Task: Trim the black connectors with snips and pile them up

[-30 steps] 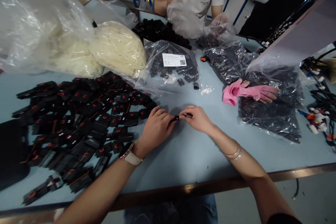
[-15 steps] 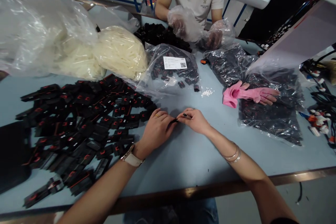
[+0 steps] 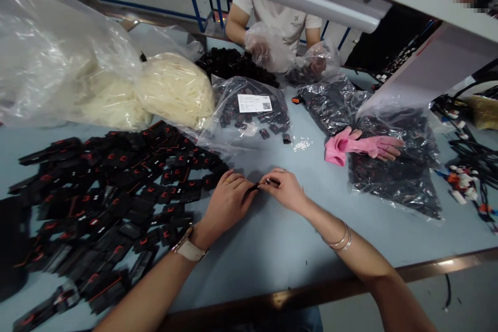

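Note:
My left hand [image 3: 229, 201] is closed around a slim black plastic part [image 3: 251, 189], mostly covered by the fingers. Against the end of that part, my right hand [image 3: 287, 191] has its fingertips pinched; a small dark piece [image 3: 274, 181] shows between them, too small to name. Both hands meet just above the blue table [image 3: 257, 264]. Left of them spreads a heap of black plastic connectors [image 3: 124, 202] with red-orange details. Beyond my right hand lies a little pile of tiny white pieces [image 3: 302, 144].
A labelled clear bag of dark parts [image 3: 254, 119] lies ahead, beside bags of cream-coloured pieces [image 3: 175, 88]. Pink gloves [image 3: 361, 145] rest on bags of black parts [image 3: 392, 187]. Cables [image 3: 470, 155] lie far right. Across the table, a person in a white shirt [image 3: 286, 23] handles clear bags.
The view has shifted slightly, so everything sits a little lower and further left. My hands stay together at the black part, with only a small change in finger position.

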Motion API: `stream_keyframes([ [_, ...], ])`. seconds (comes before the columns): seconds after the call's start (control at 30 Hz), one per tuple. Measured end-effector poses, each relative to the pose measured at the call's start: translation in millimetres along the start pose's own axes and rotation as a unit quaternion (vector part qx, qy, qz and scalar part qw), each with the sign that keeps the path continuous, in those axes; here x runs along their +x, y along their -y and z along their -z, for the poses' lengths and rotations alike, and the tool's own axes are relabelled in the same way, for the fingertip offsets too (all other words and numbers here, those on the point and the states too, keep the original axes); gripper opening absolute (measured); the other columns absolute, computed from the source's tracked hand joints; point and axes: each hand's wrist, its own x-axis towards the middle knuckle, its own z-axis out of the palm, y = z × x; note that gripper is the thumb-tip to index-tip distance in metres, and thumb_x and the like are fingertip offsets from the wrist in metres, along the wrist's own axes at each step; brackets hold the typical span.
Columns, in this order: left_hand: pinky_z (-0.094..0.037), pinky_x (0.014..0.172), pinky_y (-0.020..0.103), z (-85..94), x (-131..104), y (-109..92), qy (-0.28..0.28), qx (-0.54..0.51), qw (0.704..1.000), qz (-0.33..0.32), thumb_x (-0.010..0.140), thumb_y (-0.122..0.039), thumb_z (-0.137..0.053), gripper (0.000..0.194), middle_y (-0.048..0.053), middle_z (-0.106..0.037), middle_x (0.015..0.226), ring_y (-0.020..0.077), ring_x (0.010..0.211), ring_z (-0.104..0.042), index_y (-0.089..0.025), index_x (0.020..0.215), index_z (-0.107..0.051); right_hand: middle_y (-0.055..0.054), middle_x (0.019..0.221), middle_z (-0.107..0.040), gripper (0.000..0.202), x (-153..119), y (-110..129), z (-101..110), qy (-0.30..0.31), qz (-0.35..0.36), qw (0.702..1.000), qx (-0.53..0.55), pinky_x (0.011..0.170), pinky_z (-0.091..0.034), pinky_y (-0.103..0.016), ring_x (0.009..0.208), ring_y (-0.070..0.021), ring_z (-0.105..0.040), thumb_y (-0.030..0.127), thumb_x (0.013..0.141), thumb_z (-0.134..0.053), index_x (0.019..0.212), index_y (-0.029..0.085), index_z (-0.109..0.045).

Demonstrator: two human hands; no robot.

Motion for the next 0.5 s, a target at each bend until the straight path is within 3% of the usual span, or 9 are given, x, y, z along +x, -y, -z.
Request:
stream_keyframes([
  [0.17, -0.043, 0.094, 0.045, 0.5, 0.4, 0.8, 0.000, 0.014, 1.000, -0.006, 0.089, -0.023, -0.050, 0.016, 0.005, -0.068, 0.078, 0.0221, 0.083, -0.060, -0.018, 0.083, -0.064, -0.002, 0.094, -0.067, 0.025, -7.3, -4.6, -0.4, 0.025, 0.083, 0.986, -0.139, 0.071, -0.043, -0.023, 0.080, -0.0131, -0.061, 0.009, 0.079, -0.059, 0.095, 0.025, -0.070],
  [0.5, -0.043, 0.093, 0.046, 0.8, -0.3, -0.3, 0.004, 0.019, 1.000, -0.005, 0.089, -0.023, -0.049, 0.018, 0.006, -0.069, 0.079, 0.0223, 0.083, -0.059, -0.018, 0.081, -0.064, -0.004, 0.100, -0.067, 0.026, -7.8, 5.6, 5.1, 0.060, 0.110, 0.956, -0.264, 0.062, -0.040, -0.024, 0.078, -0.0141, -0.060, 0.012, 0.081, -0.054, 0.101, 0.024, -0.067],
])
